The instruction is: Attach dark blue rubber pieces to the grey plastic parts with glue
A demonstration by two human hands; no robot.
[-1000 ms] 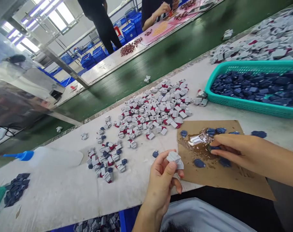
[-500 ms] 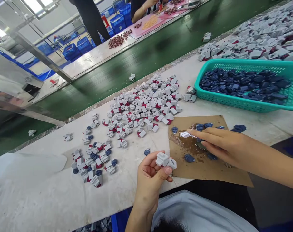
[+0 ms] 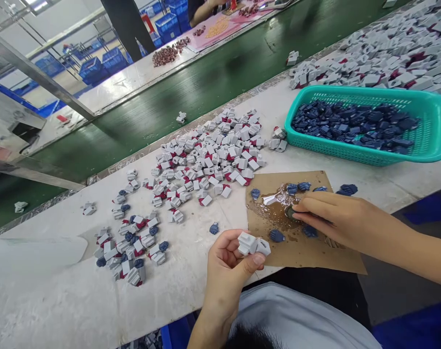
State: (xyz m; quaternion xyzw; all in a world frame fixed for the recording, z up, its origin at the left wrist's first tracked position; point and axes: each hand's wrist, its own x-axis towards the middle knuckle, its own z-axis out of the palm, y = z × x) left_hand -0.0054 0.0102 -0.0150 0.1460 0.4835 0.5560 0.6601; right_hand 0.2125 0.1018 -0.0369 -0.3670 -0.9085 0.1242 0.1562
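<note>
A light grey block-like plastic part point(image 3: 253, 244) is pinched between the thumb and fingers of my left hand point(image 3: 229, 266), above the table's front edge. My right hand point(image 3: 329, 218) is closed, its fingertips on a small dark round thing point(image 3: 290, 212) whose kind I cannot make out. Beneath it lies a sheet of brown cardboard point(image 3: 256, 220) with a wet, shiny brown patch. Several small navy fist-shaped pieces point(image 3: 277, 235) rest on that cardboard around the patch. Another navy piece point(image 3: 214, 228) sits on the table left of the sheet.
A green perforated basket point(image 3: 351, 151) full of navy pieces stands right. Grey-and-red parts point(image 3: 209, 160) are heaped mid-table, more point(image 3: 387, 58) at back right. Assembled-looking parts point(image 3: 133, 242) lie left. Behind runs a green conveyor belt point(image 3: 205, 92); a co-worker's arm point(image 3: 202, 12) shows beyond.
The view has shifted, so the table scene sits farther left. My right fingers, stretched over the wet patch before, have drawn back and closed on the dark round thing. My left hand keeps its grey part.
</note>
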